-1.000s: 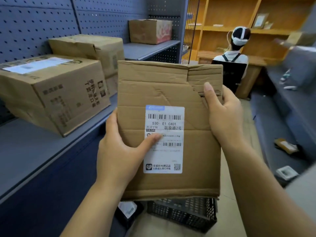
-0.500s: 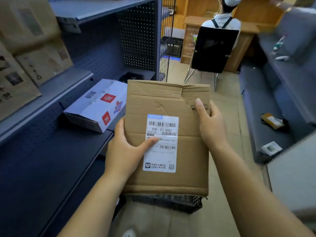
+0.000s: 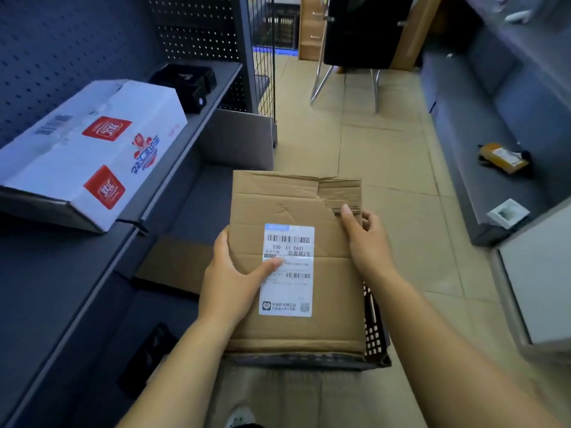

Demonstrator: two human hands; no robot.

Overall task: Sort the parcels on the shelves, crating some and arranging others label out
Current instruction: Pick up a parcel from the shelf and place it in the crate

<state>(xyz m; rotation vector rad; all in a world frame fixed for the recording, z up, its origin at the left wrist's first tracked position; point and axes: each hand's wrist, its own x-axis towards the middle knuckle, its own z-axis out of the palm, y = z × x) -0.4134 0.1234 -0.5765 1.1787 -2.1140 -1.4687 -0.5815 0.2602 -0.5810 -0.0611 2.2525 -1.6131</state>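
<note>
A person holds a brown cardboard parcel (image 3: 278, 208) in both hands above a black plastic crate (image 3: 375, 335) that stands on the tiled floor (image 3: 389, 180) beside grey metal shelving (image 3: 46, 273). The left hand (image 3: 230, 282) grips the parcel's left edge, its thumb (image 3: 268, 267) pressed flat across the white shipping label (image 3: 289, 295), which faces up towards the holder. The right hand (image 3: 367, 242) clasps the opposite edge, thumb on top just below a torn flap, fingers curled round the side. The parcel lies between the two hands, tilted slightly, and covers most of the crate's opening; whether it touches the crate cannot be told. On the shelf to the left sits a white box (image 3: 92, 149) with red logos, with a black box (image 3: 185, 81) farther back.
</note>
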